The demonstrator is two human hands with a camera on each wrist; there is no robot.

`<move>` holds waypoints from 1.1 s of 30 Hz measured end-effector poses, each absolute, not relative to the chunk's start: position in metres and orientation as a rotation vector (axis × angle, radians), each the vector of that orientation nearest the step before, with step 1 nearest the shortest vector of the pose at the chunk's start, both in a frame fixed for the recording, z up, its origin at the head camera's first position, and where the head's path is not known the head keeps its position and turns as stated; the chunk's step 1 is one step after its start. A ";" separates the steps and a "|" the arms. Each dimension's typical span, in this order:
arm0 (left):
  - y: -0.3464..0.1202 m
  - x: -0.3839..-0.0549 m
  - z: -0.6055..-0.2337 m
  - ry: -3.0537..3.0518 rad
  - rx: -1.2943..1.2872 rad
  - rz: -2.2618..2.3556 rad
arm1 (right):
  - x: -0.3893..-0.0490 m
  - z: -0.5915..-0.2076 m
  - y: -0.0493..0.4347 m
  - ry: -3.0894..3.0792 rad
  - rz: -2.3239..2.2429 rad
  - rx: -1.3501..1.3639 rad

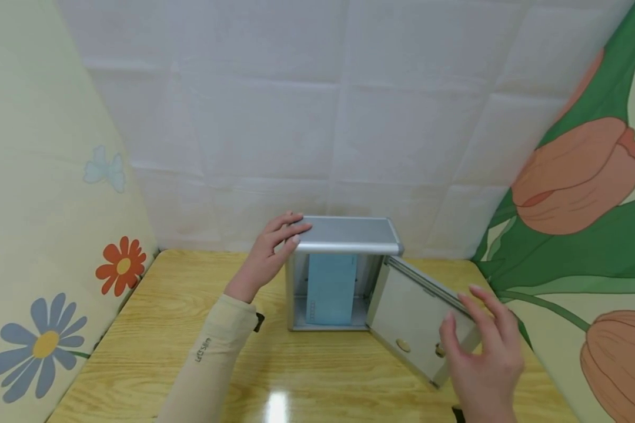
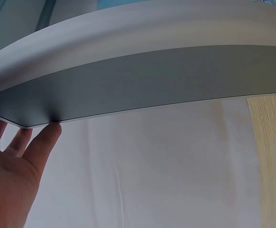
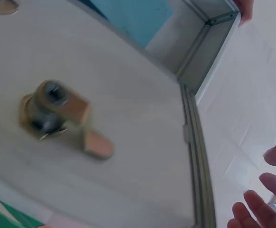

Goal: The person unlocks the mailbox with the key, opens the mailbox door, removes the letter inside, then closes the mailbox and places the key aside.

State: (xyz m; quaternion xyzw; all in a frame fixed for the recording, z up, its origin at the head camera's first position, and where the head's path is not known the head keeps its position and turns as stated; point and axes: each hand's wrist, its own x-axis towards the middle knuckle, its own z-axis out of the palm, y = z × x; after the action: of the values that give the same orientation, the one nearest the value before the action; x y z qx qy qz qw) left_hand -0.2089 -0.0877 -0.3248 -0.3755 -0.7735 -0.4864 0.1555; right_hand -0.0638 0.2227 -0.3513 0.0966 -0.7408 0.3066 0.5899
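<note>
A grey metal box like a mailbox (image 1: 349, 231) stands on the table, its door (image 1: 410, 311) swung out to the right. Inside it a light blue envelope or booklet (image 1: 331, 291) stands upright against the back. My left hand (image 1: 264, 255) rests on the box's top left corner; in the left wrist view its fingertips (image 2: 52, 130) touch the edge. Beside the door's outer edge is my right hand (image 1: 489, 358), fingers spread and nothing held. The right wrist view shows it apart from the door, whose inner face carries a cam lock (image 3: 62, 107).
The wood-grain table (image 1: 217, 346) runs beneath the box. A pale creased sheet (image 1: 275, 117) hangs close behind. Flower-patterned walls flank the table, with a red flower (image 1: 123, 266) on the left and large tulips (image 1: 577, 176) on the right.
</note>
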 end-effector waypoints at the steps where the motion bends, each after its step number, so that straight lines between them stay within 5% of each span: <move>1: -0.088 -0.209 -0.325 -2.216 -1.075 -1.393 | -0.064 -0.349 0.217 -1.717 0.714 0.245; 14: -0.091 -0.227 -0.344 -2.230 -1.050 -1.392 | -0.078 -0.367 0.176 -1.994 0.710 0.530; 33: -0.093 -0.242 -0.361 -2.198 -1.086 -1.339 | -0.124 -0.404 0.137 -2.391 0.784 0.419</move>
State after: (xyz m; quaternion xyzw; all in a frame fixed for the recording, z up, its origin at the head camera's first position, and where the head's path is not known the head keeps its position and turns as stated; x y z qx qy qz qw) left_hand -0.2425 -0.0930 -0.3613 -0.3828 -0.7749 -0.4722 0.1734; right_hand -0.1238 0.1365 -0.4036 0.1572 -0.8967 0.2939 0.2912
